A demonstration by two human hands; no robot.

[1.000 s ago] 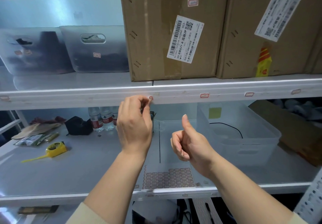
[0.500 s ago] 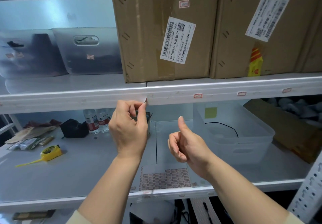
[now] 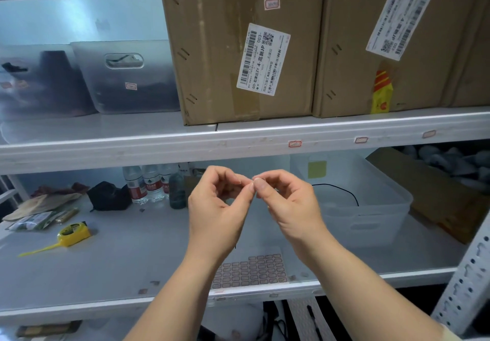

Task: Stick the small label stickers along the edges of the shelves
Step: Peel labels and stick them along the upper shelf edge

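My left hand (image 3: pixel 217 208) and my right hand (image 3: pixel 289 202) are raised in front of the lower shelf opening, just below the upper shelf edge (image 3: pixel 159 149). Their thumbs and forefingers meet tip to tip and pinch a small label sticker (image 3: pixel 252 181), which is almost hidden between them. Red-bordered stickers sit on that edge to the right, one (image 3: pixel 294 143) nearest and two more (image 3: pixel 361 139) further along. The sticker sheet (image 3: pixel 252 271) lies flat on the lower shelf under my wrists.
Two cardboard boxes (image 3: pixel 238 48) and clear bins (image 3: pixel 127 78) fill the upper shelf. On the lower shelf stand a translucent bin (image 3: pixel 358 208), water bottles (image 3: pixel 148 184), a black pouch (image 3: pixel 108 196) and a yellow tape measure (image 3: pixel 74 233). A perforated post (image 3: pixel 466 274) rises at right.
My left hand has come down from the upper shelf edge with the sticker. My right hand has risen from a thumb-up fist to meet it, fingertips now together.
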